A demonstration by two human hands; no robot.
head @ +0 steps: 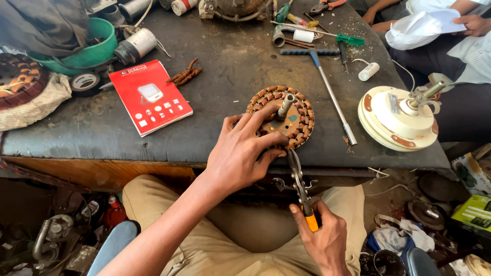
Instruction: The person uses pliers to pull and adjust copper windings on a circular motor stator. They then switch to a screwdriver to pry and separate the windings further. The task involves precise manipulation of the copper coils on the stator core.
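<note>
1. The round copper-wound fan stator with a steel shaft at its middle point(281, 116) lies flat near the front edge of the dark, dusty workbench top point(225, 61). The left hand point(240, 153) presses down on its near side with fingers spread and curled over the rim, pinning it.

2. The right hand point(323, 236) is closed around the orange-handled pliers point(299, 186), whose tips reach up to the stator's near edge, just beside the left fingertips. Whether the tips actually grip a wire is hard to tell from this angle.

3. If the pliers slip off, the tips could jab the left fingers, since they sit so close together.

4. A hard pull toward the body could drag the stator over the bench edge, as little of the top lies in front of it.

5. Twisting could nick the winding's coating.

6. The cream-coloured round fan motor housing point(398, 118) sits well apart at the right, overhanging its corner, so a jolt to the bench might tip it.
</note>
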